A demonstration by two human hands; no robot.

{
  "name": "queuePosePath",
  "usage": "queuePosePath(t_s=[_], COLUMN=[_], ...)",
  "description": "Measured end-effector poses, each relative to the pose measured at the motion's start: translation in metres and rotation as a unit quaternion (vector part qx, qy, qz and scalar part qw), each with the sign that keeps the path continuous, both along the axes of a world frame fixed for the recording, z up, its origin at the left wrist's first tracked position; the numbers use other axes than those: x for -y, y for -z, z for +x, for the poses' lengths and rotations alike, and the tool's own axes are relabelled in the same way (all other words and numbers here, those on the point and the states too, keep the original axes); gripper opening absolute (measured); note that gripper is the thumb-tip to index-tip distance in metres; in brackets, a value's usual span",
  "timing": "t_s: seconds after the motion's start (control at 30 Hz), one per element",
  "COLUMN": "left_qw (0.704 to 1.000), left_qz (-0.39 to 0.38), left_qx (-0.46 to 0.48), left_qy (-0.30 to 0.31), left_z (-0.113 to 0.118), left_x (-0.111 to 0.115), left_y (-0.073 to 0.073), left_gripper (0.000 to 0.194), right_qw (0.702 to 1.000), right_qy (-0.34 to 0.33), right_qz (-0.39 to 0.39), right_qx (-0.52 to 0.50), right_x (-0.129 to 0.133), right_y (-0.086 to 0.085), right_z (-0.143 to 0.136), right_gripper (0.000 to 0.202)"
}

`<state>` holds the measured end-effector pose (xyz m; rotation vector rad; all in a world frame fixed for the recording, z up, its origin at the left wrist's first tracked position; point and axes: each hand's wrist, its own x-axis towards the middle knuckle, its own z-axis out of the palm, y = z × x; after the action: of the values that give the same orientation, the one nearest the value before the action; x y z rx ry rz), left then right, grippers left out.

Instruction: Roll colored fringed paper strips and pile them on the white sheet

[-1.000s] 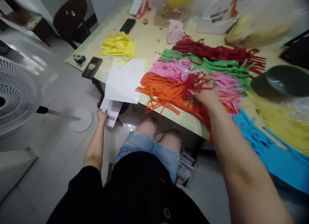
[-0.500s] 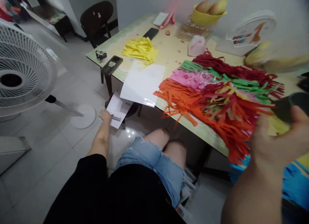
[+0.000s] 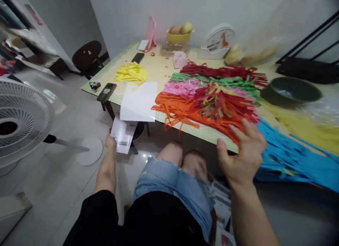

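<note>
My left hand (image 3: pixel 110 143) is low at the left edge of a white printed sheet (image 3: pixel 123 135), which lies over a dark stool; its fingers are too blurred to make out a grip. My right hand (image 3: pixel 242 152) is open, fingers apart, at the table's front edge, over the ends of the orange strips (image 3: pixel 177 104). Behind these lie pink (image 3: pixel 180 88), green (image 3: pixel 238 82) and dark red strips (image 3: pixel 222 71), with a mixed-colour bundle (image 3: pixel 219 103) on top. Blue strips (image 3: pixel 293 156) hang over the edge at right. Yellow strips (image 3: pixel 131 73) lie near a blank white sheet (image 3: pixel 139 101).
A white fan (image 3: pixel 21 120) stands at left. On the table (image 3: pixel 159 67) are a dark green bowl (image 3: pixel 291 90), a phone (image 3: pixel 106 92), a second phone (image 3: pixel 138 58), a yellow bowl (image 3: pixel 178 37) and a white giraffe-print holder (image 3: pixel 217 43). A dark chair (image 3: pixel 87 57) stands behind.
The view has shifted to the right. My right hand has moved left and away from the dark green bowl to the orange strips. My left hand stays by the printed sheet.
</note>
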<state>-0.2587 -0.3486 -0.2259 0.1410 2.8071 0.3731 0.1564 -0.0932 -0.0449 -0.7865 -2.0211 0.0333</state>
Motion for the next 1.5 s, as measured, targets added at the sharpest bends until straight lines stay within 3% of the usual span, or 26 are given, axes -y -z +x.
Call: queuePosePath(t_s=[0.1,0.17,0.27,0.37,0.43,0.53,0.63,0.7,0.77,0.83,0.93,1.0,1.1,1.2,1.33,1.5], left_qw=[0.994,0.981,0.944,0.895,0.872,0.844,0.834,0.815,0.783,0.756,0.736,0.732,0.755,0.766,0.747,0.753], left_qz=[0.078,0.134,0.215,0.295,0.350,0.476,0.546,0.534,0.505,0.510,0.573,0.565,0.522,0.506,0.511,0.496], left_qx=[-0.030,-0.070,-0.164,-0.255,-0.280,-0.223,-0.025,0.120,0.238,0.266,0.154,0.086,0.025,0.021,0.066,0.052], left_qy=[-0.072,-0.121,-0.189,-0.217,-0.197,-0.109,0.077,0.189,0.273,0.312,0.326,0.371,0.397,0.397,0.421,0.429], left_z=[0.003,0.012,0.039,0.072,0.097,0.146,0.207,0.240,0.260,0.267,0.266,0.263,0.259,0.255,0.250,0.254], left_x=[0.020,0.042,0.076,0.086,0.071,0.021,-0.036,-0.068,-0.094,-0.119,-0.150,-0.167,-0.185,-0.192,-0.191,-0.182], left_y=[-0.016,-0.028,-0.046,-0.066,-0.078,-0.094,-0.100,-0.098,-0.096,-0.098,-0.115,-0.129,-0.142,-0.145,-0.149,-0.168], left_gripper=[0.039,0.038,0.035,0.039,0.042,0.045,0.042,0.040,0.041,0.046,0.067,0.059,0.041,0.039,0.042,0.038], right_qw=[0.998,0.993,0.975,0.945,0.918,0.864,0.768,0.732,0.736,0.748,0.754,0.754,0.762,0.774,0.780,0.771], right_qy=[-0.026,-0.049,-0.105,-0.183,-0.221,-0.258,-0.312,-0.289,-0.223,-0.176,-0.155,-0.147,-0.137,-0.121,-0.121,-0.111], right_qz=[-0.054,-0.105,-0.189,-0.269,-0.326,-0.419,-0.505,-0.534,-0.547,-0.556,-0.573,-0.580,-0.579,-0.571,-0.561,-0.579], right_qx=[-0.012,-0.029,-0.044,-0.039,-0.044,-0.108,-0.241,-0.309,-0.331,-0.317,-0.281,-0.270,-0.256,-0.246,-0.249,-0.241], right_x=[0.020,0.032,0.053,0.070,0.075,0.065,0.044,0.030,0.020,0.016,0.023,0.032,0.042,0.045,0.045,0.045], right_y=[0.006,0.018,0.045,0.064,0.068,0.061,0.052,0.051,0.055,0.063,0.078,0.087,0.094,0.098,0.096,0.094], right_z=[0.007,0.009,0.004,-0.008,-0.015,-0.017,-0.002,0.017,0.039,0.059,0.077,0.079,0.074,0.071,0.070,0.067], right_gripper=[0.040,0.037,0.032,0.031,0.034,0.048,0.062,0.059,0.051,0.047,0.049,0.051,0.053,0.049,0.042,0.046])
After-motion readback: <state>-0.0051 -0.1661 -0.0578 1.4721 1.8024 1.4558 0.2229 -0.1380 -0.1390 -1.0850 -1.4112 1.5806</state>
